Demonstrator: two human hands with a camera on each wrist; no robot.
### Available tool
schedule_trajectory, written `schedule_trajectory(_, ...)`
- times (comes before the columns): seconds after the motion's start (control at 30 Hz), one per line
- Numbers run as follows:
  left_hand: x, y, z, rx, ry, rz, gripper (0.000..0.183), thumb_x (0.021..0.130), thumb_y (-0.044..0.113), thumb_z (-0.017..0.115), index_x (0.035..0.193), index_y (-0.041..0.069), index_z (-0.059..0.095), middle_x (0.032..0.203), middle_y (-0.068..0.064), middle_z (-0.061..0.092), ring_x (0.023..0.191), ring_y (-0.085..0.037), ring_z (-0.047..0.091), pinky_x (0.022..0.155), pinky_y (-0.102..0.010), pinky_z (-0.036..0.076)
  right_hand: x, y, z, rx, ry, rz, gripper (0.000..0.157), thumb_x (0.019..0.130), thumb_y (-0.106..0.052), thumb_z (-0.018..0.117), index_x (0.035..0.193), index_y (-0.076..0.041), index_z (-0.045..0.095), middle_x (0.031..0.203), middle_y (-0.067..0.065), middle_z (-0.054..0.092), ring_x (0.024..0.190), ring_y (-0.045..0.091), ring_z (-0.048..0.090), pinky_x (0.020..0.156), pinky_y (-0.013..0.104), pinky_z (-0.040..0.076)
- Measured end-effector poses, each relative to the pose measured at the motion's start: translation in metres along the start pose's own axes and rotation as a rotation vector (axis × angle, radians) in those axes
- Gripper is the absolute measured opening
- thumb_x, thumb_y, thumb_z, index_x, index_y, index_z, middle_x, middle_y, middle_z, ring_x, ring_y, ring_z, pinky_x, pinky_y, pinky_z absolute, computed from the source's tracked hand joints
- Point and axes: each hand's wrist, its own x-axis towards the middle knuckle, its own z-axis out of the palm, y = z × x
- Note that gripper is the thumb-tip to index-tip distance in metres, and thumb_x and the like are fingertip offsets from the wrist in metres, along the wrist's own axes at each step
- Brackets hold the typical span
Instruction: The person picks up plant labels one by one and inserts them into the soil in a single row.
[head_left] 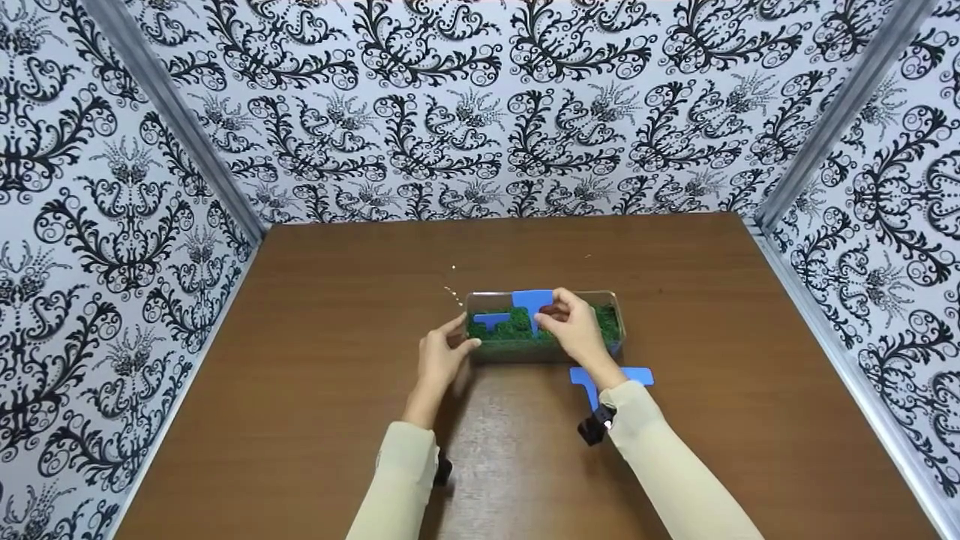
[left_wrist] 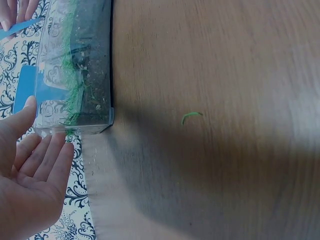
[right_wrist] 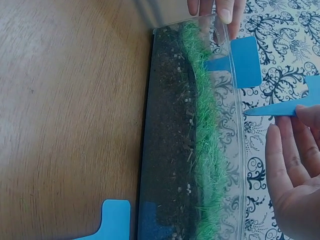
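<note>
A clear plastic container (head_left: 517,352) of dark soil (right_wrist: 167,110) and green grass (right_wrist: 206,115) sits on the table. My left hand (head_left: 442,356) grips its left end, thumb at the front corner and fingers along the end wall. Between thumb and fingers, my right hand (head_left: 577,328) pinches a blue T-shaped plant label (head_left: 531,300). Its pointed tip (right_wrist: 250,112) hangs down, level with the container's rim in the right wrist view. Another blue label (head_left: 491,320) stands in the grass near the left end, its stem partly hidden by the grass.
A third blue label (head_left: 636,375) lies on the brown table (head_left: 337,300) in front of the container, partly under my right wrist. Small pale bits (head_left: 453,292) are scattered behind the left end. One green blade (left_wrist: 191,116) lies on the tabletop. Patterned walls (head_left: 465,112) enclose the table.
</note>
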Motion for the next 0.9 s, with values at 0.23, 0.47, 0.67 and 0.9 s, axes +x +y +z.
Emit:
schedule_trajectory(0.23,0.000,0.000,0.000,0.007,0.003,-0.004,0.049,0.081,0.014,0.082,0.128,0.007,0.068,0.108,-0.018,0.075,0.098,-0.030,0.074,0.091,-0.044,0.057,0.001,0.001,0.001,-0.020,-0.001,-0.008,0.023,0.086,0.001,0.073,0.088,-0.001,0.050,0.099,0.022,0.075,0.097,0.035,0.073,0.079,0.033,0.060)
schedule_trajectory(0.47,0.000,0.000,0.000,0.028,0.006,0.002,0.049,0.080,0.015,0.082,0.127,0.008,0.069,0.108,-0.016,0.076,0.102,-0.031,0.073,0.094,-0.046,0.055,0.002,0.003,0.002,-0.027,-0.006,-0.013,0.018,0.086,0.002,0.072,0.091,0.000,0.055,0.099,0.023,0.075,0.097,0.035,0.073,0.080,0.035,0.061)
schedule_trajectory(0.67,0.000,0.000,-0.001,0.035,-0.006,0.003,0.050,0.081,0.016,0.082,0.129,0.009,0.068,0.111,-0.016,0.075,0.103,-0.032,0.072,0.093,-0.046,0.056,0.000,0.001,0.003,-0.018,-0.015,-0.020,0.013,0.087,0.002,0.072,0.095,0.003,0.061,0.099,0.024,0.075,0.097,0.036,0.073,0.081,0.033,0.061)
schedule_trajectory(0.9,0.000,0.000,-0.001,0.057,-0.009,-0.001,0.051,0.081,0.018,0.081,0.130,0.011,0.067,0.112,-0.016,0.075,0.103,-0.033,0.072,0.092,-0.047,0.056,-0.013,-0.035,-0.001,-0.012,-0.040,-0.020,0.013,0.087,0.007,0.068,0.098,0.011,0.061,0.103,0.030,0.072,0.100,0.041,0.072,0.082,0.033,0.061)
